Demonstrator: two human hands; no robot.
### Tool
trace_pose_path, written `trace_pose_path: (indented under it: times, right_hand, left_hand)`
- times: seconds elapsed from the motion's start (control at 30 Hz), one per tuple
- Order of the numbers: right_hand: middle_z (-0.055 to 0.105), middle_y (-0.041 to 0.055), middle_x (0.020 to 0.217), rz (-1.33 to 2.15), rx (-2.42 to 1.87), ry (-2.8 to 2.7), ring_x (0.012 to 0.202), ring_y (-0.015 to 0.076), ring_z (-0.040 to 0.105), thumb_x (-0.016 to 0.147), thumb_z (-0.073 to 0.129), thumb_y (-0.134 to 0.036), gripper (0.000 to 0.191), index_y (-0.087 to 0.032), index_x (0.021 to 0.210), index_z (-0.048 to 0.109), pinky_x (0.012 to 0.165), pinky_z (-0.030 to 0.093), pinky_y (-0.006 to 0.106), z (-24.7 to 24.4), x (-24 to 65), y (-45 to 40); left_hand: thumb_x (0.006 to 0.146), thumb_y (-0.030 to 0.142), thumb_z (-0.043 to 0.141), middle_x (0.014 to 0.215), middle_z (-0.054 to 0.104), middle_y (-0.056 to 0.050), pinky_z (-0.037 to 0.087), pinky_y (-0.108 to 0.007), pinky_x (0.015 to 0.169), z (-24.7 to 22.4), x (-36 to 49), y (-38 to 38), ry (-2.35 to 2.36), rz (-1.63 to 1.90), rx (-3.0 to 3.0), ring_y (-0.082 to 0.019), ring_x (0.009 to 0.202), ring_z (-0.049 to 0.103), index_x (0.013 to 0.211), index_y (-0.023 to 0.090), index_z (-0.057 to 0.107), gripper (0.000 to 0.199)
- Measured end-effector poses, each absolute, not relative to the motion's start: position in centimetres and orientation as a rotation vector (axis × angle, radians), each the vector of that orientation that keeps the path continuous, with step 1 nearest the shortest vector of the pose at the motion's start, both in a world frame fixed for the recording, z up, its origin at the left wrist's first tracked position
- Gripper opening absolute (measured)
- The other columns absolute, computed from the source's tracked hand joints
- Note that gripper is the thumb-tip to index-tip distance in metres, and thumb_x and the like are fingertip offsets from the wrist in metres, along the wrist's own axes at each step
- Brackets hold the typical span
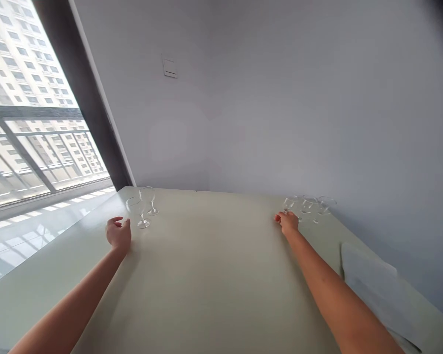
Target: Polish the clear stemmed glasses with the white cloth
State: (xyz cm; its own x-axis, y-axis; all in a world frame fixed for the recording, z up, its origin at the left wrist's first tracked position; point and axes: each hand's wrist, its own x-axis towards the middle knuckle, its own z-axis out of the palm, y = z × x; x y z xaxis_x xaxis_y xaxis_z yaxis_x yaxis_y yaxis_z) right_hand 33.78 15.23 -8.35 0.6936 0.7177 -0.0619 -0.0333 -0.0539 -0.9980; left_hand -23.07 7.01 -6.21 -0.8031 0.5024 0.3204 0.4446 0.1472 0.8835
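my left hand (118,234) is stretched out over the pale table (206,275), fingers loosely curled and parted, holding nothing. the nearer stemmed glass (137,211) stands upright just beyond the fingertips, a small gap between them; a second glass (149,199) stands just behind it, nearer the wall. my right hand (288,221) reaches toward the cluster of glasses (310,205) at the far right corner. its fingers sit right at the closest glass (289,203), but i cannot tell whether they grip it or only touch it. a folded white cloth (372,285) lies by my right forearm.
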Motion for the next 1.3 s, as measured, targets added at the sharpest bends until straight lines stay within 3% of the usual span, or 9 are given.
trace_pose_path:
  times: [0.1, 0.23, 0.37, 0.5, 0.6, 0.73, 0.87, 1.13, 1.3]
  right_hand:
    - [0.049, -0.0031, 0.061, 0.718, -1.520, -0.659, 0.043, 0.0068, 0.048, 0.060, 0.059, -0.022, 0.019, -0.017, 0.076, 0.051, 0.040, 0.044, 0.020, -8.0, 33.6, 15.3]
    - [0.055, 0.0003, 0.062, 0.813, -1.465, -0.847, 0.045, 0.0067, 0.047, 0.059, 0.063, -0.027, 0.020, -0.015, 0.069, 0.053, 0.036, 0.039, 0.018, -7.4, 29.8, 13.6]
    - [0.060, 0.0010, 0.065, 0.994, -1.302, -1.139, 0.040, 0.0064, 0.043, 0.062, 0.063, -0.033, 0.035, -0.014, 0.091, 0.059, 0.033, 0.034, 0.019, -5.7, 21.8, 8.8]
    - [0.053, -0.0056, 0.052, 1.162, -1.090, -1.591, 0.035, 0.0072, 0.038, 0.072, 0.055, -0.036, 0.056, -0.018, 0.123, 0.045, 0.034, 0.033, 0.020, -3.7, 14.8, 2.6]
    - [0.051, -0.0063, 0.049, 1.178, -1.056, -1.690, 0.038, 0.0083, 0.041, 0.076, 0.048, -0.032, 0.055, -0.021, 0.129, 0.040, 0.037, 0.035, 0.020, -3.1, 12.6, -0.2]
    - [0.063, 0.0003, 0.074, 1.265, -1.049, -1.727, 0.045, 0.0089, 0.048, 0.076, 0.048, -0.032, 0.057, -0.023, 0.131, 0.037, 0.045, 0.045, 0.024, -3.0, 12.4, -1.0]
    - [0.059, 0.0095, 0.106, 1.277, -1.068, -1.653, 0.061, 0.0125, 0.058, 0.073, 0.052, -0.032, 0.056, -0.021, 0.126, 0.040, 0.049, 0.049, 0.027, -3.2, 14.9, -0.2]
    - [0.064, 0.0076, 0.086, 1.124, -1.294, -1.190, 0.056, 0.0125, 0.056, 0.062, 0.060, -0.027, 0.040, -0.016, 0.100, 0.053, 0.045, 0.046, 0.025, -6.4, 25.1, 3.6]
    - [0.060, 0.0038, 0.073, 0.925, -1.367, -0.732, 0.052, 0.0115, 0.055, 0.054, 0.061, -0.026, 0.030, -0.018, 0.081, 0.052, 0.044, 0.047, 0.024, -8.3, 30.8, 6.5]
  left_hand:
    - [0.068, 0.027, 0.054, 0.067, 0.034, 0.004, 0.037, -0.030, 0.069, -4.1, -20.9, 5.2, 2.314, 1.992, 0.982, -0.012, 0.061, 0.037, 0.086, 0.018, 0.050, 0.021]
    - [0.072, 0.026, 0.049, 0.066, 0.040, 0.003, 0.037, -0.026, 0.063, -3.0, -14.9, 3.8, 2.053, 1.886, 1.173, -0.012, 0.060, 0.039, 0.084, 0.018, 0.050, 0.014]
    - [0.072, 0.032, 0.054, 0.071, 0.055, 0.000, 0.040, -0.023, 0.061, -4.3, -6.8, 2.4, 1.772, 1.637, 1.464, -0.011, 0.061, 0.047, 0.079, 0.020, 0.060, 0.016]
    - [0.069, 0.040, 0.061, 0.093, 0.057, -0.004, 0.043, -0.024, 0.059, -5.0, -0.7, 0.5, 1.344, 1.341, 1.578, -0.009, 0.061, 0.049, 0.097, 0.023, 0.061, 0.033]
    - [0.068, 0.043, 0.061, 0.084, 0.056, -0.004, 0.042, -0.024, 0.049, -4.6, 1.0, -1.0, 1.167, 1.292, 1.358, -0.008, 0.051, 0.049, 0.090, 0.018, 0.061, 0.033]
    - [0.067, 0.044, 0.062, 0.062, 0.056, -0.001, 0.042, -0.025, 0.051, -4.3, -0.8, -1.7, 1.083, 1.277, 1.244, -0.010, 0.050, 0.051, 0.078, 0.015, 0.059, 0.031]
    - [0.063, 0.048, 0.063, 0.066, 0.061, -0.002, 0.041, -0.024, 0.057, -4.9, -6.5, -0.6, 1.503, 1.447, 1.201, -0.012, 0.059, 0.053, 0.078, 0.015, 0.061, 0.036]
    - [0.062, 0.049, 0.059, 0.073, 0.065, -0.004, 0.039, -0.027, 0.063, -5.7, -18.6, 0.1, 1.926, 1.570, 1.048, -0.016, 0.067, 0.054, 0.085, 0.016, 0.061, 0.040]
    - [0.062, 0.048, 0.059, 0.089, 0.066, -0.005, 0.039, -0.029, 0.068, -6.3, -21.6, 0.9, 2.126, 1.515, 1.045, -0.019, 0.074, 0.057, 0.073, 0.017, 0.064, 0.033]
